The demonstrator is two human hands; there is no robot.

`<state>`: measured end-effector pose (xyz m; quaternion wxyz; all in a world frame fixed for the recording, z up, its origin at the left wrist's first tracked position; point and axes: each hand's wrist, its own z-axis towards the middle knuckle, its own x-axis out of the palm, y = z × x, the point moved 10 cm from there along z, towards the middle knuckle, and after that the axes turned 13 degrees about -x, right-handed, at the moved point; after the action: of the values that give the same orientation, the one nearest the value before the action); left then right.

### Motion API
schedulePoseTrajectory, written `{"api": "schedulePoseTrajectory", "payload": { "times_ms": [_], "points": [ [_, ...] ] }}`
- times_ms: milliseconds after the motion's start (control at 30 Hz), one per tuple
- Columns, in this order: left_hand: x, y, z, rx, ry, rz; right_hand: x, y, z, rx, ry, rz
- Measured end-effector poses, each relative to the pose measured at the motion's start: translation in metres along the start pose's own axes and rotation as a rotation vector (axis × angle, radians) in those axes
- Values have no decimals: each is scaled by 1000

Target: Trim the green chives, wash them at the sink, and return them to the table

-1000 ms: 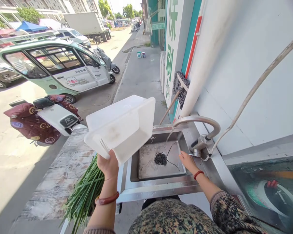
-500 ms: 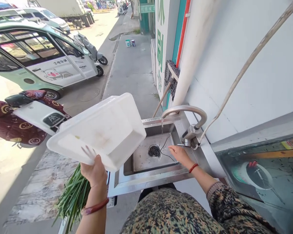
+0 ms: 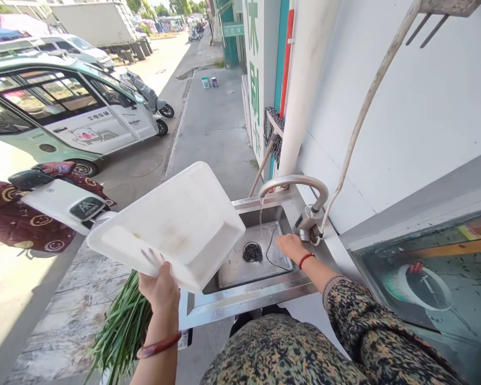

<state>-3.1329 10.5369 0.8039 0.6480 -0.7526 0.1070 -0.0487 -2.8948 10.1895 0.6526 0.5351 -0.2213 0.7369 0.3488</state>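
My left hand (image 3: 160,289) grips the lower edge of a white plastic basin (image 3: 184,219), its thumb outside and the fingers showing faintly through the wall. The basin is held tilted over the left part of a steel sink (image 3: 240,299). A stream of water (image 3: 261,216) falls from the curved faucet (image 3: 300,182) into the sink. My right hand (image 3: 292,247) is closed at the base of the faucet, where it covers the lever. A dark strainer (image 3: 252,252) sits over the drain, with a thin dark cord (image 3: 269,248) beside it.
Long green leafy stalks (image 3: 124,326) lie left of the sink on a wood-patterned surface (image 3: 68,315). A scooter with a brown quilted cover (image 3: 28,214) stands beyond. A mop (image 3: 270,139) leans by the white pipe (image 3: 304,91). A plug (image 3: 444,8) hangs along the right wall.
My right hand has moved up onto the faucet lever, which showed above it before. The falling water is now a longer, steadier stream. My left hand still holds the basin, slightly further right.
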Motion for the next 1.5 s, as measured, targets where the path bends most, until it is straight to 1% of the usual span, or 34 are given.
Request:
{"api": "schedulePoseTrajectory", "payload": {
  "times_ms": [267,433,633,900,1133,1300,1500],
  "points": [
    [-5,6,2,23,17,5,-10,-1,-10,9,-86,39],
    [-11,10,2,9,-25,9,-14,-6,-10,66,-123,87],
    [-6,8,-5,-8,-6,12,-18,-11,-12,116,-147,124],
    [1,7,-10,-17,-3,0,-22,-10,-14,118,-176,149],
    [3,8,-13,-45,-12,-7,-23,-9,-15,96,-181,160],
    [3,6,-17,-42,-25,17,-22,-7,-13,84,-156,112],
    [4,10,-13,-25,-7,9,-10,-5,-5,59,-103,13]
  ]
}}
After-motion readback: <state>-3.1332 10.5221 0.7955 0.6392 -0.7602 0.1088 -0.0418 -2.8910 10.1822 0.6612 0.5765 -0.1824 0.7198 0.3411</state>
